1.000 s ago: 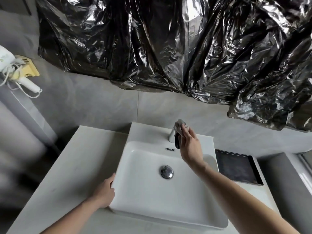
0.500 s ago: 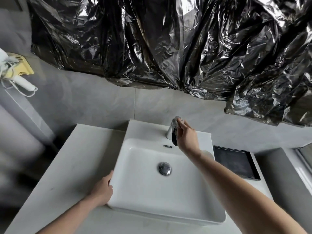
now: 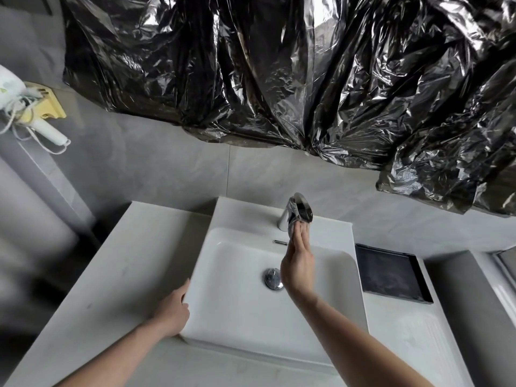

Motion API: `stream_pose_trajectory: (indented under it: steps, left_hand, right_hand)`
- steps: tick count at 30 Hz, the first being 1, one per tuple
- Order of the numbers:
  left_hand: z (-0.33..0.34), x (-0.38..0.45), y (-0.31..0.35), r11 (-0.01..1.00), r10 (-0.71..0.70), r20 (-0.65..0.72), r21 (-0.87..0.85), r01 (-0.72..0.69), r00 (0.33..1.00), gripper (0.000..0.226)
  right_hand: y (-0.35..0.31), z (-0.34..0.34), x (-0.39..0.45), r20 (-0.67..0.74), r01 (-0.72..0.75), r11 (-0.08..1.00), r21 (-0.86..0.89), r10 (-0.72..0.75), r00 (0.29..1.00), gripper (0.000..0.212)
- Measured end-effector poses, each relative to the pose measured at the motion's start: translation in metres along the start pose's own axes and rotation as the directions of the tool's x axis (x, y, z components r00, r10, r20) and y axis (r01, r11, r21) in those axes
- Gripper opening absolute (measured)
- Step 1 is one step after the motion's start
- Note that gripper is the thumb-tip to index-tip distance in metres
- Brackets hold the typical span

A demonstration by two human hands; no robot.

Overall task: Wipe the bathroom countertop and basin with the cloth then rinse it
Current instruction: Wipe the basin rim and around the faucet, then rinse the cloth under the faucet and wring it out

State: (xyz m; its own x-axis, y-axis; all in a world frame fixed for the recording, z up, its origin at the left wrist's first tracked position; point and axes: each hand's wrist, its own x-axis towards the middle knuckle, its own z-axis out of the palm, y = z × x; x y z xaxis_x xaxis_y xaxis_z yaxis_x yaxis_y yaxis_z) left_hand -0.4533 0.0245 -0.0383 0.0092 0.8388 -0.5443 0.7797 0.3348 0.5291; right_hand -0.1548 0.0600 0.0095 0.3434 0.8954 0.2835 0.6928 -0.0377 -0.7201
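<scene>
Two bare hands at a white rectangular ceramic basin [image 3: 237,319]: the left hand [image 3: 173,311] rests on its rim, seemingly as a brace, while the right hand [image 3: 298,263], fingers straight and pressed together, pushes a small grey cloth [image 3: 292,219] against the curved chrome tap [image 3: 283,223].

Grey tiled wall [image 3: 167,169], upper part covered.
Crinkled black plastic sheet [image 3: 279,74] is hanging across it, catching glare; white hair dryer [image 3: 46,129] is hanging at left; black tray [image 3: 391,272] is lying at right.
</scene>
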Motion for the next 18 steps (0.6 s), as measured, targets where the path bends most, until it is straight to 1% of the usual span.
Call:
stream_pose_trajectory:
  steps: [2,4,6,8,10,14,15,16,17,18]
  left_hand:
    - [0.000,-0.001,0.000,1.000,0.007,-0.001,0.007,-0.007,1.000,0.071]
    - [-0.001,-0.002,0.003,0.999,0.005,-0.008,0.033,-0.005,1.000,0.069]
    - [-0.001,-0.005,0.006,0.999,0.001,-0.014,0.049,0.000,1.000,0.069]
    - [-0.001,-0.007,0.008,0.998,0.003,-0.016,0.063,-0.002,1.000,0.069]
    - [-0.001,-0.009,0.011,0.997,0.004,-0.020,0.079,-0.003,1.000,0.070]
    - [-0.005,-0.011,0.018,0.996,-0.007,0.019,0.090,0.005,1.000,0.075]
    - [-0.007,-0.012,0.023,0.996,0.007,0.012,0.086,-0.008,1.000,0.075]
    - [-0.010,-0.014,0.029,0.997,0.031,-0.005,0.067,-0.031,0.999,0.075]
    - [-0.014,-0.015,0.037,0.996,0.077,-0.035,0.041,-0.075,0.996,0.073]
    - [-0.016,-0.018,0.048,0.990,0.138,-0.079,0.011,-0.137,0.987,0.069]
  right_hand:
    - [0.003,-0.005,0.010,0.049,0.041,0.998,-0.050,-0.039,0.998,0.053]
    - [-0.001,-0.013,0.015,0.044,0.024,0.999,-0.034,-0.022,0.999,0.049]
    - [-0.018,-0.019,0.005,0.030,-0.062,0.995,0.083,0.059,0.998,0.049]
    - [-0.031,-0.017,-0.014,0.053,-0.125,0.965,0.231,0.116,0.992,0.050]
    - [-0.036,-0.011,-0.029,0.069,-0.168,0.922,0.349,0.153,0.986,0.040]
    - [-0.052,-0.011,-0.028,0.067,-0.239,0.886,0.398,0.232,0.970,0.033]
    - [-0.059,-0.016,-0.028,0.088,-0.229,0.888,0.399,0.212,0.973,0.029]
    - [-0.065,-0.023,-0.029,0.120,-0.196,0.884,0.425,0.159,0.980,0.029]
    - [-0.068,-0.030,-0.031,0.166,-0.173,0.872,0.458,0.107,0.980,0.027]
    - [-0.068,-0.037,-0.032,0.212,-0.182,0.855,0.486,0.087,0.973,0.028]
